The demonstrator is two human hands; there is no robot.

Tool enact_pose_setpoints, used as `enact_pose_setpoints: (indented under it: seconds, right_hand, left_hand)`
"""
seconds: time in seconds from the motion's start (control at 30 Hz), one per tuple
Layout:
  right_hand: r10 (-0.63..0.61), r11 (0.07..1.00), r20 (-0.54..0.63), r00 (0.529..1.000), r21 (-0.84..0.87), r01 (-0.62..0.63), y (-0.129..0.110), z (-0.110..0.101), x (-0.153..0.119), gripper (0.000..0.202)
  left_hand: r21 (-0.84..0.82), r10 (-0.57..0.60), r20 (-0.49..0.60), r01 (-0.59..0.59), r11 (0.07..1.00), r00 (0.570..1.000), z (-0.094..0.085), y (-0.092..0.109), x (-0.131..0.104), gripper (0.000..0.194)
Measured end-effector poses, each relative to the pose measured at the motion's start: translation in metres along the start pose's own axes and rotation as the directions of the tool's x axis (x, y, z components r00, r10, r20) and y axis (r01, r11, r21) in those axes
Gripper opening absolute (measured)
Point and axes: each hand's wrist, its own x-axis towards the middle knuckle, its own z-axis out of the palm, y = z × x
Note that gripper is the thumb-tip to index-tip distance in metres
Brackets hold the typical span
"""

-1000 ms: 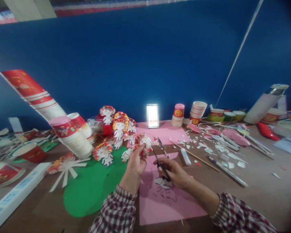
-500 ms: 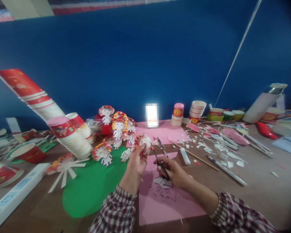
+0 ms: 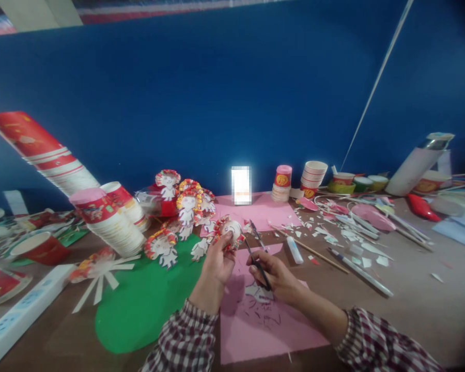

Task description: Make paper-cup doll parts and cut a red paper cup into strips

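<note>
Over the pink sheet, my left hand (image 3: 218, 266) pinches a round white paper face (image 3: 231, 229) with a red-and-yellow frill, its thumb on the front. A smiling line shows on the face. My right hand (image 3: 271, 274) is closed around a slim black pen (image 3: 260, 268), whose tip points up toward the frill's right side; whether it touches cannot be told. Below the hands lies a pink sheet (image 3: 248, 338) with black marks. A white paper cutout (image 3: 259, 292) rests on it, partly hidden by my right hand. Several finished-looking paper dolls (image 3: 186, 209) stand left of my left hand.
Green paper (image 3: 135, 310) lies at left, near tilted stacks of paper cups (image 3: 108, 222) and a white power strip (image 3: 27, 310). Rightward are a glue tube (image 3: 294, 250), a wooden stick (image 3: 325, 257), a pen (image 3: 364, 274) and paper scraps (image 3: 333, 235). A blue partition (image 3: 217, 93) stands behind.
The view has shifted slightly, so the things on the left sit a little farther left. Both hands keep their holds on the paper face and pen, with hardly any movement.
</note>
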Motion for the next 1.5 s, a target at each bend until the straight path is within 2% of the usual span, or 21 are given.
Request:
enact_pose_setpoints:
  seconds: [0.27,0.5,0.73,0.87,1.0,1.1,1.2,1.27,1.37,1.5]
  right_hand:
    - [0.021,0.997,-0.005,1.000,-0.077,-0.021,-0.004,0.000,-0.002,0.038]
    - [-0.001,0.997,-0.010,1.000,-0.080,0.000,-0.001,-0.001,-0.002,0.035]
    - [-0.034,0.997,-0.003,0.999,-0.071,0.034,-0.001,-0.001,-0.001,0.028]
    - [-0.076,0.984,-0.043,0.996,-0.164,0.068,-0.002,0.000,-0.001,0.022]
    - [-0.169,0.905,-0.097,0.981,-0.410,0.115,-0.007,-0.002,-0.005,0.023]
    - [-0.232,0.797,-0.113,0.966,-0.591,0.123,-0.012,-0.004,-0.008,0.027]
    - [-0.279,0.720,-0.102,0.955,-0.680,0.137,-0.016,-0.006,-0.011,0.034]
    - [-0.299,0.701,-0.099,0.949,-0.698,0.148,-0.017,-0.006,-0.012,0.038]
    - [-0.282,0.730,-0.120,0.952,-0.670,0.132,-0.014,-0.005,-0.010,0.037]
    - [-0.209,0.861,-0.124,0.970,-0.494,0.122,-0.006,-0.004,-0.006,0.029]
  left_hand:
    - [0.019,0.025,0.070,-0.027,0.999,0.997,-0.006,-0.005,0.002,0.014]
    - [-0.014,0.002,0.113,0.000,1.000,0.994,-0.001,-0.004,-0.004,0.016]
    - [-0.026,-0.097,0.033,0.098,0.995,0.995,0.000,-0.004,-0.005,0.016]
    - [-0.015,-0.113,0.008,0.113,0.993,0.994,0.004,-0.005,-0.010,0.018]
    - [-0.002,-0.128,-0.008,0.128,0.992,0.992,0.004,-0.005,-0.014,0.019]
    - [0.002,-0.123,0.051,0.123,0.992,0.991,0.001,-0.004,-0.013,0.017]
    - [0.009,-0.135,0.080,0.135,0.991,0.988,-0.002,-0.004,-0.012,0.016]
    - [0.015,-0.140,0.076,0.139,0.990,0.987,-0.003,-0.005,-0.011,0.015]
    - [0.028,-0.100,0.086,0.098,0.995,0.991,-0.004,-0.008,-0.010,0.016]
    - [0.056,-0.033,0.201,0.022,0.998,0.979,-0.004,-0.010,-0.009,0.017]
